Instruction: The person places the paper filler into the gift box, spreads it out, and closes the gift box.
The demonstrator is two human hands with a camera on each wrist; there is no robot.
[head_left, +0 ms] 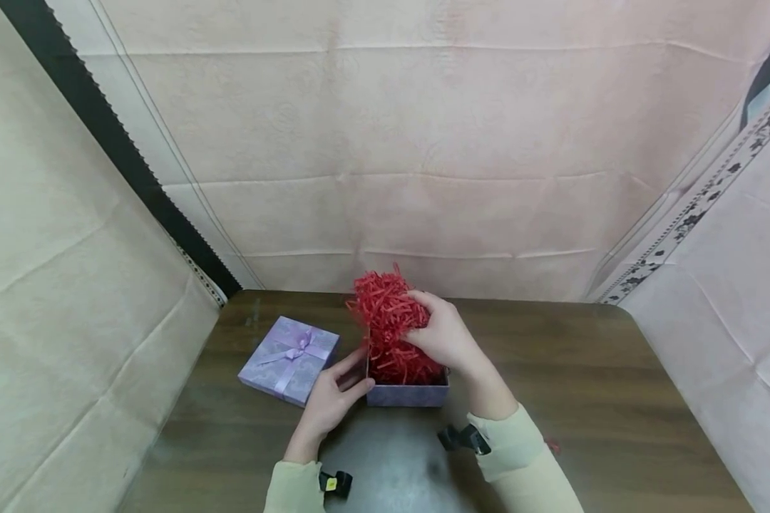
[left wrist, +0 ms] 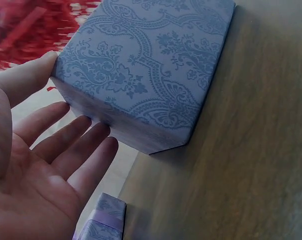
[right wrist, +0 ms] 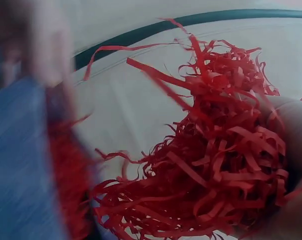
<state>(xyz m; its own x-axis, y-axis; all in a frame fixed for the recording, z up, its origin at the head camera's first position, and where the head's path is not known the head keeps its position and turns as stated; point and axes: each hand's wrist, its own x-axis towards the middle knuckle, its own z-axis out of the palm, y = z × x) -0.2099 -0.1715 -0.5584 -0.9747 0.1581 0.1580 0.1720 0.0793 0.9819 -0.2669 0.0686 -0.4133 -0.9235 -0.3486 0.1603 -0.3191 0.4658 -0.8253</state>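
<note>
A clump of red crinkled paper shreds (head_left: 387, 303) rises above the gift box, and my right hand (head_left: 443, 331) grips it from the right. In the right wrist view the shreds (right wrist: 221, 165) bulge out between thumb and fingers, with loose strips trailing. The lidless gift box (head_left: 407, 396), bluish-purple with a paisley pattern, has more red shreds inside. My left hand (head_left: 334, 395) is at the box's left side. In the left wrist view its thumb touches the rim corner of the box (left wrist: 146, 65), while the loosely extended fingers (left wrist: 86, 150) lie along the side wall.
Left of the box lies its purple lid (head_left: 289, 358) with a ribbon bow. Both stand on a brown wooden table (head_left: 552, 370). A small red scrap (head_left: 553, 447) lies by the right sleeve. Pale cloth walls (head_left: 423, 142) enclose the table at back and sides.
</note>
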